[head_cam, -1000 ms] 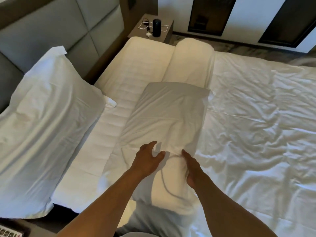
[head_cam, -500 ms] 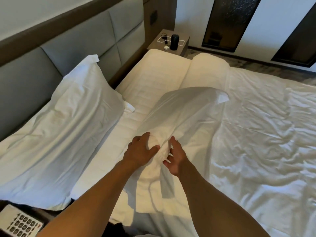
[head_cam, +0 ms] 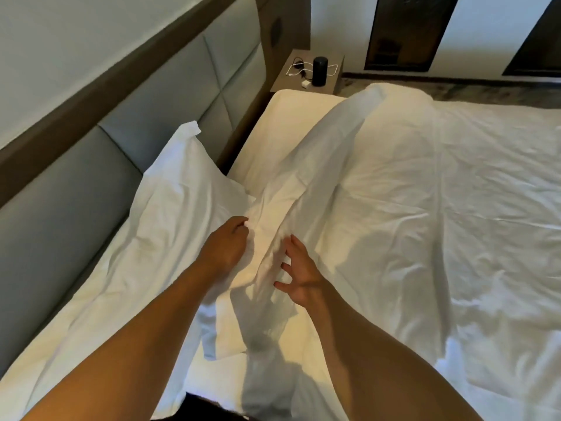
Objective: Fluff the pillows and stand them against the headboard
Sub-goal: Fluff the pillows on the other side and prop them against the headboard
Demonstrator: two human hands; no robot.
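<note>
One white pillow [head_cam: 142,250] leans against the grey padded headboard [head_cam: 69,189] on the left. A second white pillow [head_cam: 331,153] stands tilted on its long edge in the middle of the bed, its near end bunched between my hands. My left hand [head_cam: 226,247] presses on that end's left side, fingers curled into the fabric. On the right side of the same end, my right hand [head_cam: 299,275] has its fingers spread and touches the cloth without gripping it.
A rumpled white duvet [head_cam: 455,214] covers the right of the bed. Bare mattress [head_cam: 285,129] shows by the headboard beyond the pillows. A nightstand [head_cam: 287,79] at the far corner carries a black cylinder [head_cam: 318,71] and a white cable with a charger.
The second pillow went from lying flat to raised on its edge and shifted left toward the leaning pillow. My right hand has let go and spread its fingers.
</note>
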